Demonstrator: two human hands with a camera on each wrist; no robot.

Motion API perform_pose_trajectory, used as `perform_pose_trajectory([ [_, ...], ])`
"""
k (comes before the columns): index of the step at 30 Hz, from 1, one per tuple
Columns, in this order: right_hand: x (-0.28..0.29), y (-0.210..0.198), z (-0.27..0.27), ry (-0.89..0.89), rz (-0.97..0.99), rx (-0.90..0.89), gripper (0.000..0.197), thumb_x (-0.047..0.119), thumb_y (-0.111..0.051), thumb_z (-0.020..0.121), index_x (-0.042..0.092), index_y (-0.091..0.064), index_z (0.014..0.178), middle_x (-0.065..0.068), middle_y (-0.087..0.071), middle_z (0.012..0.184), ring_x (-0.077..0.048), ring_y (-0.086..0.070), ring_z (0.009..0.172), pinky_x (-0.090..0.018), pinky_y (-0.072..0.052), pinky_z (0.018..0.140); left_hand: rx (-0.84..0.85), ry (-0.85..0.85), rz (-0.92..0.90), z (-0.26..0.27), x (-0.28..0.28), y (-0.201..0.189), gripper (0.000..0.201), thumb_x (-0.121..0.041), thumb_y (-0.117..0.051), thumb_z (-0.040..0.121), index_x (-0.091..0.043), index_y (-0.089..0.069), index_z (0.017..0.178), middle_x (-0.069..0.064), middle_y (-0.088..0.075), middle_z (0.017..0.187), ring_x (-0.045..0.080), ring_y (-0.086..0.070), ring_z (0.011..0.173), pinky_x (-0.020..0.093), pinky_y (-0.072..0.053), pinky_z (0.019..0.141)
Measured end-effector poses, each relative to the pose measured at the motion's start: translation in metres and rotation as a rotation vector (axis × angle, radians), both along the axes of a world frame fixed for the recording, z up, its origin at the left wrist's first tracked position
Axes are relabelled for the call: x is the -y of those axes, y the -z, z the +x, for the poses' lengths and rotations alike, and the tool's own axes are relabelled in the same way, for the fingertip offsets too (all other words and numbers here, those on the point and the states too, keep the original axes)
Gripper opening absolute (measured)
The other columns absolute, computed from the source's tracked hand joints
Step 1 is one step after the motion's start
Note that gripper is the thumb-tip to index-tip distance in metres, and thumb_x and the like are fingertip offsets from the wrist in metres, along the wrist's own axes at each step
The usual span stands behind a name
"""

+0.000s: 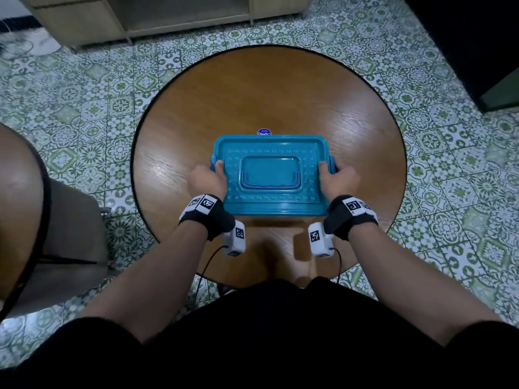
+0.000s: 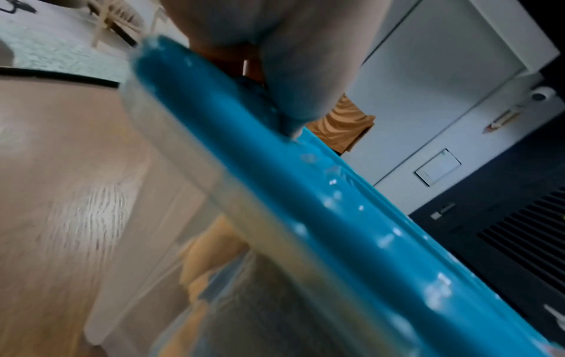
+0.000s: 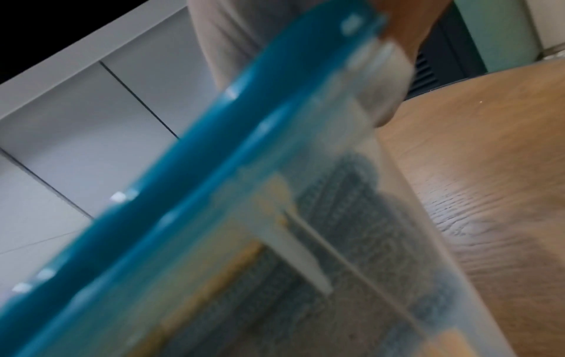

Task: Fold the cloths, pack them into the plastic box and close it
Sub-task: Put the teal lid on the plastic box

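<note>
Gripping the teal lid (image 1: 269,175) at both short ends, thumbs on top.

Head view: the left hand (image 1: 206,179) and right hand (image 1: 338,178) clasp the lidded plastic box (image 1: 280,213), which sits toward the near edge of the round wooden table (image 1: 266,94). Left wrist view: a thumb (image 2: 293,60) presses the lid's rim; orange cloth (image 2: 211,260) shows through the clear wall. Right wrist view: fingers (image 3: 387,79) curl under the rim, grey cloth (image 3: 351,217) inside.
</note>
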State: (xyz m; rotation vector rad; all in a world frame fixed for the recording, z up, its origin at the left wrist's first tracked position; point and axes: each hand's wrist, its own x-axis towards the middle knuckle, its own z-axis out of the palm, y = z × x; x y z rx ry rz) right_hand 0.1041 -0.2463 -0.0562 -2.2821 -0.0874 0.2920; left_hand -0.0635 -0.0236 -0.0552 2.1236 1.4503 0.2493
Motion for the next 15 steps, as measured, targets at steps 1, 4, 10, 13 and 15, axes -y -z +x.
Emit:
perform_pose_trajectory([
  [1,0.000,0.001,0.000,0.003,-0.014,0.021,0.029,0.042,-0.056,0.088,0.019,-0.072,0.093,-0.002,-0.071,0.088,-0.022,-0.068,0.079,-0.033,-0.057,0.071,-0.018,0.009,0.021,0.002,0.001,0.000,0.045,-0.045,-0.047,0.098,-0.006,-0.070,0.099,0.017,-0.069,0.088,0.037,-0.065,0.085,0.041,-0.054,0.073],
  [4,-0.003,-0.002,-0.004,-0.027,-0.105,0.088,0.034,0.044,-0.051,0.091,0.016,-0.070,0.089,-0.008,-0.064,0.099,-0.026,-0.064,0.085,-0.033,-0.052,0.070,-0.048,0.021,0.067,0.005,0.003,0.001,0.045,-0.044,-0.044,0.100,-0.006,-0.069,0.100,0.018,-0.067,0.090,0.038,-0.064,0.087,0.038,-0.047,0.068],
  [10,-0.004,-0.014,-0.009,-0.049,-0.208,0.138,0.034,0.036,-0.048,0.099,0.006,-0.063,0.097,-0.014,-0.056,0.109,-0.031,-0.059,0.094,-0.031,-0.042,0.071,-0.012,0.039,0.112,0.005,0.012,0.002,0.043,-0.039,-0.039,0.103,-0.006,-0.063,0.117,0.020,-0.061,0.105,0.037,-0.060,0.096,0.040,-0.046,0.075],
  [13,-0.005,-0.018,-0.009,-0.060,-0.212,0.147,0.032,0.034,-0.049,0.100,0.004,-0.060,0.097,-0.018,-0.059,0.108,-0.033,-0.059,0.095,-0.033,-0.043,0.072,0.008,0.051,0.124,0.006,0.014,0.002,0.041,-0.038,-0.038,0.103,-0.006,-0.061,0.118,0.019,-0.061,0.104,0.037,-0.060,0.096,0.039,-0.045,0.074],
  [15,-0.005,-0.015,-0.007,-0.075,-0.227,0.164,0.034,0.039,-0.049,0.098,0.008,-0.062,0.092,-0.015,-0.061,0.105,-0.032,-0.060,0.092,-0.031,-0.043,0.070,0.011,0.040,0.120,0.004,0.012,0.001,0.041,-0.037,-0.039,0.103,-0.007,-0.060,0.120,0.019,-0.060,0.105,0.037,-0.060,0.097,0.037,-0.042,0.072],
])
